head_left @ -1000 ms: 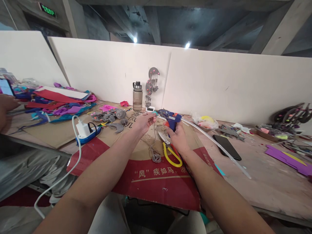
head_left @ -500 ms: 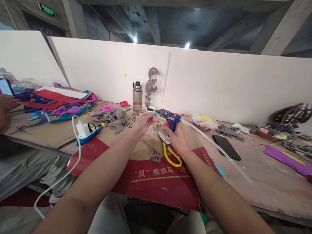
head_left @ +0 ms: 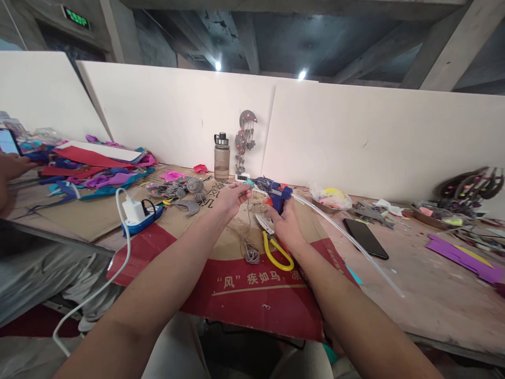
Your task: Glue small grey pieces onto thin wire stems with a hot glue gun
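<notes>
Where a co-worker's hand [head_left: 13,166] shows at the far left, a pile of coloured cloth [head_left: 104,179] lies beside it. Next come 1 white plug [head_left: 133,210] on a blue power strip [head_left: 144,225] and 1 bottle [head_left: 221,160] near the white boards [head_left: 169,116]. The left hand [head_left: 235,196] pinches a small teal piece [head_left: 249,182] between thumb and fingertips, just beside the nozzle of the glue gun [head_left: 281,197]. Below, grey cord [head_left: 252,256] lies coiled near yellow-handled scissors [head_left: 279,256]. The right hand [head_left: 288,221] wraps around the glue gun's grip, fingers closed. Farther right, 1 black phone [head_left: 365,238] lies flat, then a purple sheet [head_left: 460,253].
</notes>
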A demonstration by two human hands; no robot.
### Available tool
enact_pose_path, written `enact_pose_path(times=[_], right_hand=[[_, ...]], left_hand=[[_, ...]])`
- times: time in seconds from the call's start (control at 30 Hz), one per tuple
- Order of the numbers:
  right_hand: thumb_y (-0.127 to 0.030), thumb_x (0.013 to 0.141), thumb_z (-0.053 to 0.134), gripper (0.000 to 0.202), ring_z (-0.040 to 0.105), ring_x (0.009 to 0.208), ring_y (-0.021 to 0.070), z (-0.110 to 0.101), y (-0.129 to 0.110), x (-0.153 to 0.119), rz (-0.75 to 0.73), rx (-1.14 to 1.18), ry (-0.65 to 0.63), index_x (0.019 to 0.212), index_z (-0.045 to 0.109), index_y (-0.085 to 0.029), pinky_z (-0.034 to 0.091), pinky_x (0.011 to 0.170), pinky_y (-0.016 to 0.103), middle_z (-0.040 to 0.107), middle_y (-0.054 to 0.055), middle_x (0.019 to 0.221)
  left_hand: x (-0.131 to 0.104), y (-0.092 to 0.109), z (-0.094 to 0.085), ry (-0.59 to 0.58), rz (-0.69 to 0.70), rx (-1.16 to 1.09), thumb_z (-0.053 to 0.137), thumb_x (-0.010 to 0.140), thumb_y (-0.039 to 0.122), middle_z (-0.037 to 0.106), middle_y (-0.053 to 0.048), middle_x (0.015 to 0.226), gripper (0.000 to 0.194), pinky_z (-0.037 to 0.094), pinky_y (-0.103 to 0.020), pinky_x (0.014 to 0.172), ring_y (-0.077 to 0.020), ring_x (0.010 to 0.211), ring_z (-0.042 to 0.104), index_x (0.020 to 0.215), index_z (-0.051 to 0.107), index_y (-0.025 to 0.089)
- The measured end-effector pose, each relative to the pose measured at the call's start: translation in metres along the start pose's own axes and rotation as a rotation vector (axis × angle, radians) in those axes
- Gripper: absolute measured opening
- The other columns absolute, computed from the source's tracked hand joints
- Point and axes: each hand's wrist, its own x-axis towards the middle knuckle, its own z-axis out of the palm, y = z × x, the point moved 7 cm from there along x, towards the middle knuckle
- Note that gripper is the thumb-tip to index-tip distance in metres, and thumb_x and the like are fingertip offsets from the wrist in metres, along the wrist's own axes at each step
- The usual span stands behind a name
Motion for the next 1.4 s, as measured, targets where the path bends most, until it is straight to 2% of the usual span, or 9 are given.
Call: enact_pose_path(times=[0.73, 1.07, 1.4], right_hand=[[-0.032, 0.082, 0.056, 0.046, 0.055, 0.110, 0.0248, -0.001, 0.001, 0.001, -0.044, -0.010, 0.022, 0.125, 0.043, -0.020, 0.040, 0.099, 0.043, 0.059, 0.011, 0.121], [-0.033, 0.081, 0.056, 0.042, 0.054, 0.109, 0.0248, 0.000, 0.002, 0.001, -0.009, -0.005, -0.006, 0.120, 0.044, -0.021, 0.040, 0.099, 0.044, 0.058, 0.011, 0.119], [-0.034, 0.080, 0.056, 0.044, 0.053, 0.111, 0.0250, 0.000, -0.001, 0.000, -0.009, 0.002, -0.010, 0.120, 0.046, -0.020, 0.039, 0.101, 0.044, 0.058, 0.011, 0.120]], left_hand=[[0.005, 0.000, -0.005, -0.012, 0.042, 0.019, 0.076, 0.061, 0.012, 0.058, 0.000, 0.057, 0.018, 0.046, -0.018, 0.052, -0.0060, 0.052, 0.054, 0.064, 0.058, 0.010], [0.009, 0.001, -0.010, -0.018, 0.066, 0.028, 0.077, 0.061, 0.014, 0.059, 0.000, 0.060, 0.018, 0.047, -0.018, 0.054, -0.0057, 0.053, 0.054, 0.065, 0.060, 0.010], [0.006, 0.000, -0.005, -0.053, 0.052, 0.059, 0.079, 0.058, 0.017, 0.058, 0.000, 0.057, 0.021, 0.046, -0.018, 0.053, -0.0059, 0.051, 0.053, 0.062, 0.059, 0.011]])
